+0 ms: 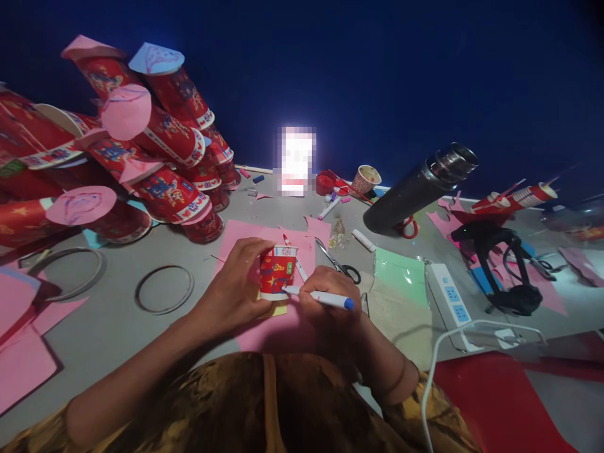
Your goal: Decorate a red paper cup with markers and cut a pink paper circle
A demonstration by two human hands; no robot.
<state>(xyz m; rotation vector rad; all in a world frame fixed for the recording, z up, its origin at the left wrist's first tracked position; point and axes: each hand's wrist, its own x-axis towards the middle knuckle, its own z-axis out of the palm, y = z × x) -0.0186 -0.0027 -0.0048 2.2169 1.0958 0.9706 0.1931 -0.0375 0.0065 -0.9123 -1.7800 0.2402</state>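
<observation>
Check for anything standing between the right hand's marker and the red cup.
Nothing visible does: the marker in the right hand has its tip at the lower side of the red cup, held by the left hand.

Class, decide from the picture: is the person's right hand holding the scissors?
No, the right hand holds a marker with its tip at the red cup, while the scissors lie on the table.

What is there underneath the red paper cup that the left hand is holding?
Just below the red paper cup, a yellow piece and pink paper show. The cup and left hand cover whatever else lies there, so I cannot tell more.
</observation>
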